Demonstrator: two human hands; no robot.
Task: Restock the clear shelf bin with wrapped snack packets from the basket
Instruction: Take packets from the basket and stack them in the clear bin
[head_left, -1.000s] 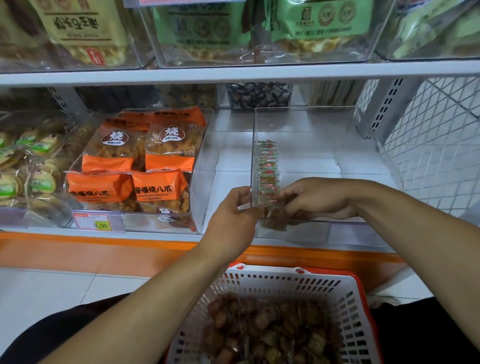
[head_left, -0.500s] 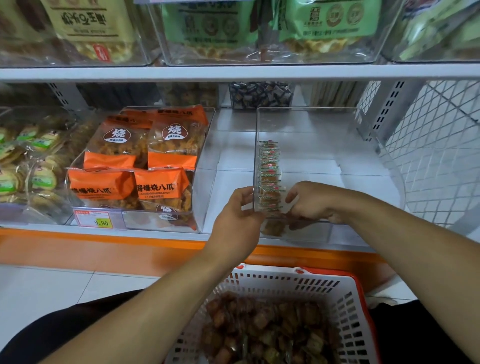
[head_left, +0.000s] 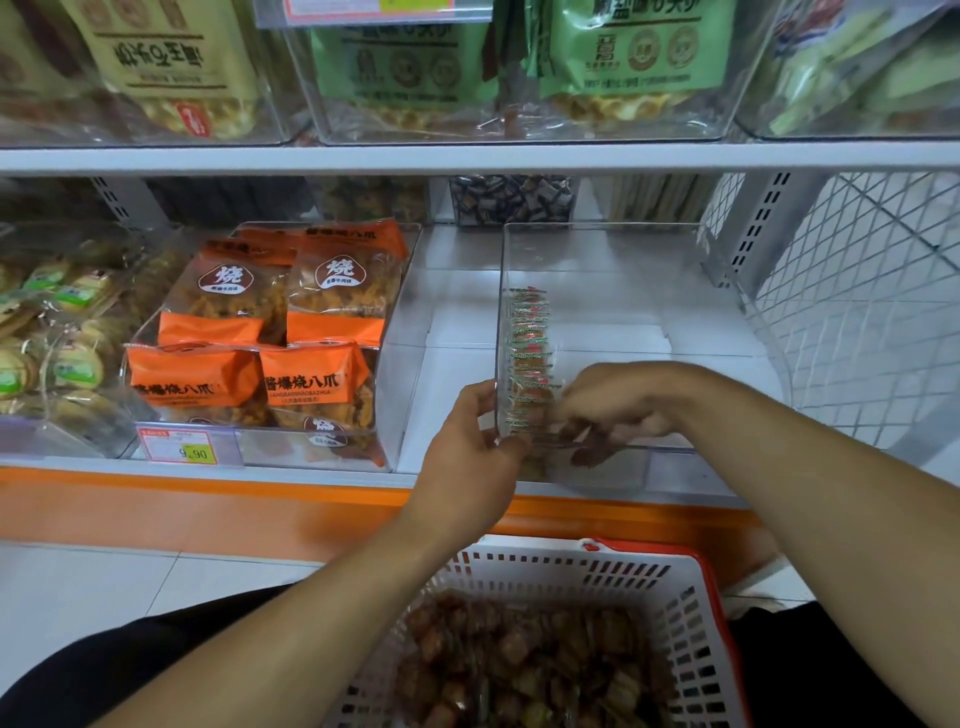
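White shop shelving (head_left: 467, 156) fills my view, with an orange strip along the front edge of the lower shelf. On that shelf, toward its right end, stands the clear shelf bin (head_left: 613, 291). A row of wrapped snack packets (head_left: 530, 353) stands on edge along the bin's left wall, front to back. My left hand (head_left: 467, 447) grips the bin's front left corner, thumb and fingers curled on the wall. My right hand (head_left: 618, 400) reaches over the front rim, fingers curled and pinching a packet at the near end of the row. Below, a white basket (head_left: 613, 571) with a red rim holds loose brown packets. Left of the bin sit orange snack bags (head_left: 270, 332) and a price tag (head_left: 182, 447).
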